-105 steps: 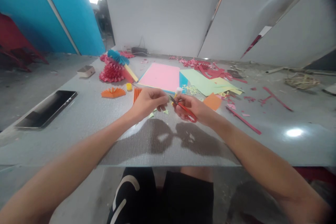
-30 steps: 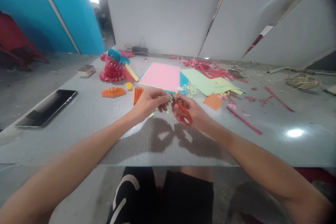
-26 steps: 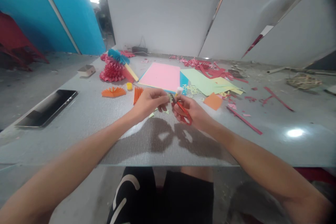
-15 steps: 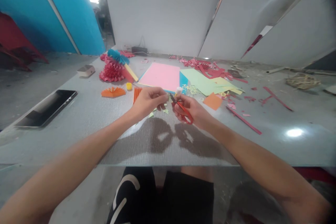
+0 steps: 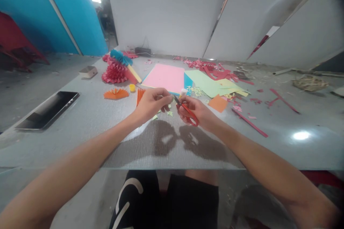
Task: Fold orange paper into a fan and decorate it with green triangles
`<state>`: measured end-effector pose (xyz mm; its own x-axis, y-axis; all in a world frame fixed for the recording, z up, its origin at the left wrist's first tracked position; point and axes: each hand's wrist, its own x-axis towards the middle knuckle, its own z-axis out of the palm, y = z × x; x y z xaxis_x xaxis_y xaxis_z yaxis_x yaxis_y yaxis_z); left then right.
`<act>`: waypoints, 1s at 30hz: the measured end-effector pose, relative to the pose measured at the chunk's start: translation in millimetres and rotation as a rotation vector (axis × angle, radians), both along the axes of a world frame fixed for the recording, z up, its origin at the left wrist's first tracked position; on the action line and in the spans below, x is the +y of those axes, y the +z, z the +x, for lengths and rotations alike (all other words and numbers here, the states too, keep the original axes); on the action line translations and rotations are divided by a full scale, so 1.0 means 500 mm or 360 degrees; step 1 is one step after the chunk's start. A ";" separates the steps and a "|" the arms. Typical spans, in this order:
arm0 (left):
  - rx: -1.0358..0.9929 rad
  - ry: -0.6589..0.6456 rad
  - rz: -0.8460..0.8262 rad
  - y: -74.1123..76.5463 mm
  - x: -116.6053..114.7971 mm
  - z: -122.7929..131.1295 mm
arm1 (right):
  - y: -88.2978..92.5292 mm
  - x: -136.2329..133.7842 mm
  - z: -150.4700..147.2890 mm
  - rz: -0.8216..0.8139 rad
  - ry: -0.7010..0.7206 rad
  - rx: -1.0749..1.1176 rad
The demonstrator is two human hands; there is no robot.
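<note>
Over the middle of the table, my right hand (image 5: 197,112) is closed around orange-red-handled scissors (image 5: 190,113), their dark blades pointing up and left. The blade tips meet the fingertips of my left hand (image 5: 154,103). That hand is pinched on a small piece of light green paper (image 5: 173,98), mostly hidden by the fingers. Beneath the hands lie light green paper scraps (image 5: 170,113). Partly behind my left hand is a pleated orange paper (image 5: 140,96). A small white-topped bottle (image 5: 184,92) shows just behind my right hand.
Pink sheets (image 5: 165,78) and green sheets (image 5: 205,84) lie beyond the hands. An orange paper fan (image 5: 116,94), a yellow cap (image 5: 132,88), crinkled red paper (image 5: 114,71) and a phone or tablet (image 5: 48,110) are at left. Red strips (image 5: 249,123) and an orange square (image 5: 218,103) are at right.
Hardly anything differs. My right hand and the scissors have shifted very slightly; my left hand keeps its pinch in nearly the same place.
</note>
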<state>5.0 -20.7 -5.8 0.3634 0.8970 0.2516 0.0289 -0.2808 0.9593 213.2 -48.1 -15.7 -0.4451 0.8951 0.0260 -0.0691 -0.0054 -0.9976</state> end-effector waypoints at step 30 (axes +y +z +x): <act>-0.0100 -0.0028 -0.0071 -0.008 0.001 0.008 | -0.004 0.007 0.008 0.0047 0.0060 -0.0016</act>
<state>9.1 -20.2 -9.6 0.3638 0.9015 0.2345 -0.0365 -0.2378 0.9706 217.3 -44.6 -17.8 -0.4792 0.8764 0.0477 -0.0593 0.0219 -0.9980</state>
